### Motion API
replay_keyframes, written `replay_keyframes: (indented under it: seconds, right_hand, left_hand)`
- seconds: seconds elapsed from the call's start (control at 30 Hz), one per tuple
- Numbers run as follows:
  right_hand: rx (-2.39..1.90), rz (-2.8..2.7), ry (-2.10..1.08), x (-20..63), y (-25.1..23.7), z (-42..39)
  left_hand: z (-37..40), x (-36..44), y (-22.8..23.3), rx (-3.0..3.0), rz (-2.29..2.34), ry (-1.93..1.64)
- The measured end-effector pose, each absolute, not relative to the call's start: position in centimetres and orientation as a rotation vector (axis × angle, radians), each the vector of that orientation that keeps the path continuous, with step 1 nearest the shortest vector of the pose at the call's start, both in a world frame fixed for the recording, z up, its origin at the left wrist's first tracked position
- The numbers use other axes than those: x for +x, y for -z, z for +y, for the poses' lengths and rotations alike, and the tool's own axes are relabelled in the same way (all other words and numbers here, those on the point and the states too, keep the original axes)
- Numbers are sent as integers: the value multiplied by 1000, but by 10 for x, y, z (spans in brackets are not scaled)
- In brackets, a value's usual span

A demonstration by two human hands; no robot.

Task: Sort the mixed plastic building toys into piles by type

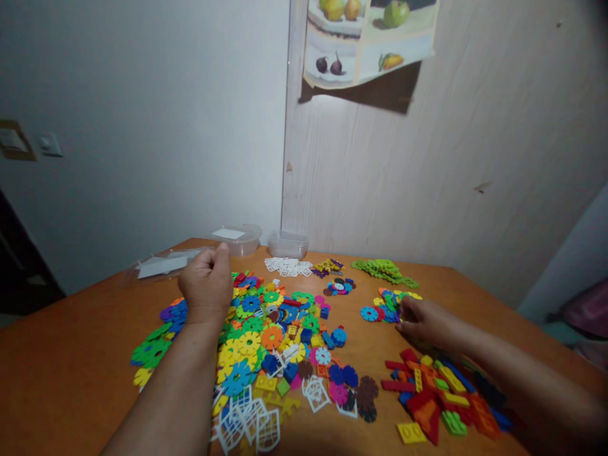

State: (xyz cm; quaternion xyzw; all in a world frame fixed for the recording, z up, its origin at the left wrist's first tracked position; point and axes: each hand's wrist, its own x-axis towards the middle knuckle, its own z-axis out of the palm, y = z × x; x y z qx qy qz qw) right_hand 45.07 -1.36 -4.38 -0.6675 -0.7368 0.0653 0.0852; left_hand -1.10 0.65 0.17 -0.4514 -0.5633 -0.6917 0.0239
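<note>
My left hand is closed in a fist above the left side of a big mixed pile of plastic snowflake discs; whatever it may hold is hidden. My right hand reaches in from the right, its fingers curled together at the edge of a smaller group of coloured discs. Anything between those fingertips cannot be made out. Just below the right hand lies a heap of building bricks in red, yellow, blue, orange and green. White lattice pieces lie at the near edge of the mixed pile.
Sorted groups lie farther back: white lattice pieces, yellow and purple pieces, green pieces and small discs. Clear plastic tubs and a lid with white paper line the table's back edge by the wall.
</note>
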Motion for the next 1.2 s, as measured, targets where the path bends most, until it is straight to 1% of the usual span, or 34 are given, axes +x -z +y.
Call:
replay_keyframes:
  seconds: [0.2, 0.3, 0.4, 0.53, 0.97, 1.2]
  right_hand:
    - [-1933, -2283, -176, 425, 26, -11]
    - [-1794, -2419, -60, 403, 18, -10]
    - [-1664, -2588, 41, 386, 18, -6]
    - [-1664, -2682, 31, 377, 21, -1]
    - [-1658, -2692, 161, 395, 18, -13]
    - [-1618, -2701, 161, 412, 17, -16]
  left_hand:
    - [7, -10, -1, -1383, -1754, 2164]
    - [6, -10, -3, -1388, -1757, 2157]
    - [5, -9, -4, -1403, -1738, 2150]
    - [6, -9, -4, -1373, -1761, 2145]
    - [4, -8, -5, -1388, -1742, 2139]
    - [4, -8, -5, -1379, -1772, 2112]
